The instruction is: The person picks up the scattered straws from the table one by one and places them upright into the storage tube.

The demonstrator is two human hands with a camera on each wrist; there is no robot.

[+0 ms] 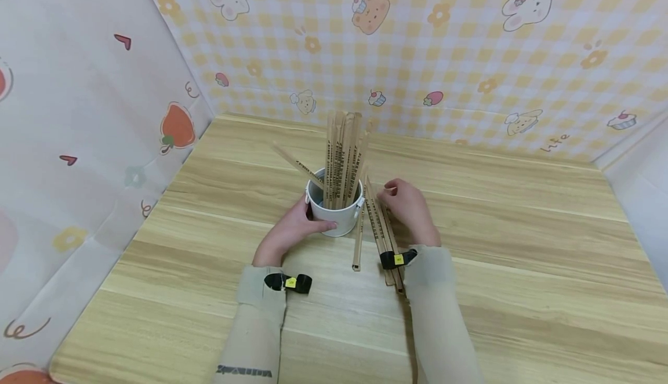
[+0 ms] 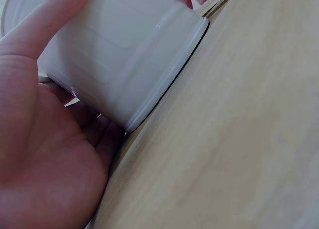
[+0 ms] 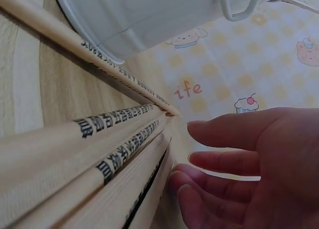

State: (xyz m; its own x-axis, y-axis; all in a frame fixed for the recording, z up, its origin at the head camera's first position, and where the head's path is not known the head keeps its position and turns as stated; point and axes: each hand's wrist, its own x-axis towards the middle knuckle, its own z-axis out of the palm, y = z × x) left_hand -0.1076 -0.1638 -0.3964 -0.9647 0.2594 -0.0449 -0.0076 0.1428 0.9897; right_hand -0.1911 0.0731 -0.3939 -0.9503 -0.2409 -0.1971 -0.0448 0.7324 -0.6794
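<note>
A small white bucket (image 1: 341,219) stands upright on the table, filled with slim tan paper-wrapped sticks (image 1: 339,158) bearing dark print. One stick (image 1: 297,165) leans out to the left, apart from the upright bunch. My left hand (image 1: 292,225) grips the bucket from its left side, thumb across the front and other fingers partly hidden behind. To the right, my right hand (image 1: 409,207) is beside several loose sticks (image 1: 377,221), fingers loosely bent. Its fingertips (image 3: 180,181) come right at the outermost stick's side, with none between thumb and fingers. Another single stick (image 3: 89,54) lies next to the bucket's base.
The wood-grain table (image 1: 522,291) extends on both sides of the bucket. A yellow checked cloth (image 1: 407,59) with cartoon prints hangs behind it, and a white printed cloth (image 1: 94,111) hangs at the left. Black wrist straps (image 1: 302,283) circle both sleeves.
</note>
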